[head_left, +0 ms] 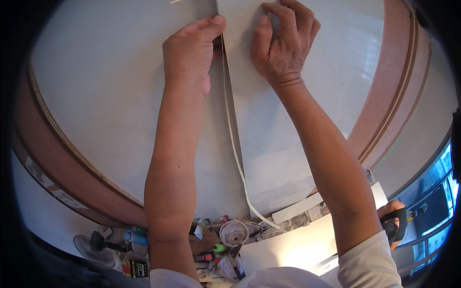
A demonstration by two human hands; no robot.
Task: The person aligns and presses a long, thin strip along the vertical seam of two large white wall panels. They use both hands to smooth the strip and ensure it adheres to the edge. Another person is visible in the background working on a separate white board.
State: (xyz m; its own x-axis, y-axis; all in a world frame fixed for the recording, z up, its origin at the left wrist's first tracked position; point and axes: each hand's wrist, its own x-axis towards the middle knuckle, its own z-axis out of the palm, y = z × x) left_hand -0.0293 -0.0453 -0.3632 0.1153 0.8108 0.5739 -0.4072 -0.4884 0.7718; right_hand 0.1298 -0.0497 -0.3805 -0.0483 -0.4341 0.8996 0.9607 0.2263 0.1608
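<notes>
Two tall pale panels, the left panel [105, 96] and the right panel [278, 158], stand side by side with a dark gap between them. Along that gap hangs a thin cream edging strip [232, 132], its lower end curling toward the clutter below. High on the gap, my left hand [188, 53] pinches the strip at the panel edge; part of its fingers is hidden in the gap. My right hand [287, 43] is against the right panel, thumb and fingers apart and slightly bent, with nothing visible in it.
Reddish wooden framing [389, 81] borders the panels. Below lie a white ring-shaped roll [234, 233], a green-capped bottle [219, 247], assorted tools, and a long white board [294, 206]. A fan [93, 250] stands lower left. Another person [394, 222] is at the right, near windows.
</notes>
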